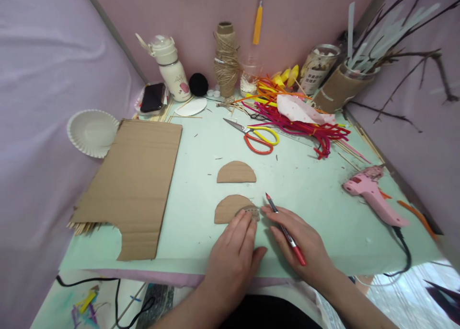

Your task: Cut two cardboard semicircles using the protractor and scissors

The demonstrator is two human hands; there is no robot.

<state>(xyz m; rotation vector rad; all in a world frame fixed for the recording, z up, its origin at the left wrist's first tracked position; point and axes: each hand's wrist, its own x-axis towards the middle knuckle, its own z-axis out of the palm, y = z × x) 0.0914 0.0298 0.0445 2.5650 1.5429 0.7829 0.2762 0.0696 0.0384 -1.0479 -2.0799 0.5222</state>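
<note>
Two half-round cardboard pieces lie in the middle of the table, the far cardboard piece (pixel 236 172) and the near cardboard piece (pixel 227 209). My left hand (pixel 235 247) rests on the near one, fingers stretched out flat and thumb apart. Beneath its fingertips is a small grey-brown curved piece (pixel 253 210) with a dashed line, overlapping the right end of the near cardboard; the fingers partly hide it. Just to the right, my right hand (pixel 300 238) holds a red pen (pixel 295 248) between its fingers, the red tip pointing up and away from me.
A large cut cardboard sheet (pixel 140 175) lies left, beside a paper plate (pixel 94 133). Scissors (pixel 257 136) lie beyond the half-rounds. A pink glue gun (pixel 373 192) with a cord is at right. Pipe cleaners (pixel 287 118), twine (pixel 226 60) and a bottle (pixel 172 72) line the back.
</note>
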